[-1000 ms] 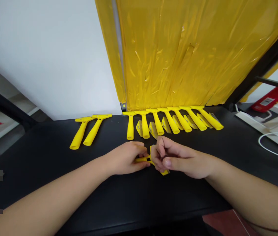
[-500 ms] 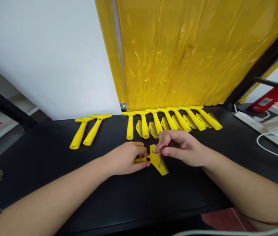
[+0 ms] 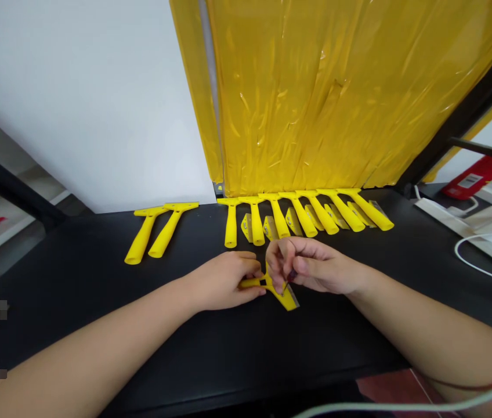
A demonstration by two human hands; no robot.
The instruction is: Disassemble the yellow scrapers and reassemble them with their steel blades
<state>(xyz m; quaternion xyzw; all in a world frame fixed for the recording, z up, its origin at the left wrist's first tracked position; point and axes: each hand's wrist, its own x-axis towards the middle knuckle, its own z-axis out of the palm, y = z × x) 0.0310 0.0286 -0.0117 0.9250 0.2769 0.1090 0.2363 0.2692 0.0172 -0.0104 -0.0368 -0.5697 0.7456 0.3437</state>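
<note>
scraper point(image 3: 288, 299) count first: one in the middle of the black bench point(image 3: 211, 354), lying with its handle toward the left hand point(image 3: 228, 280) and its wide head to the right. left grip is closed round that handle, thumb on the near side. right hand point(image 3: 311, 266) has its grip pinched nearly shut on one small dark-red driver point(image 3: 292, 276), thin shaft angled down to the head.

behind that there's nine more yellow ones near the back edge: a pair point(image 3: 152, 232) off to the left and a row of seven point(image 3: 307, 215) in front of the yellow film point(image 3: 315, 98). small blade plates point(image 3: 293, 222) lie in among the row, at least five, but handles cover bits of them so can't give an exact number.

other stuff: one white panel point(image 3: 89, 98) behind the pair, one red pack point(image 3: 476, 174) over at the right by a white power strip point(image 3: 455, 229), and one white cable point(image 3: 481, 273) looping there. a pale cord point(image 3: 380, 411) cuts across the bottom right, over the right forearm. what's in the way is mostly the right fingers, they hide the far half of the head.
</note>
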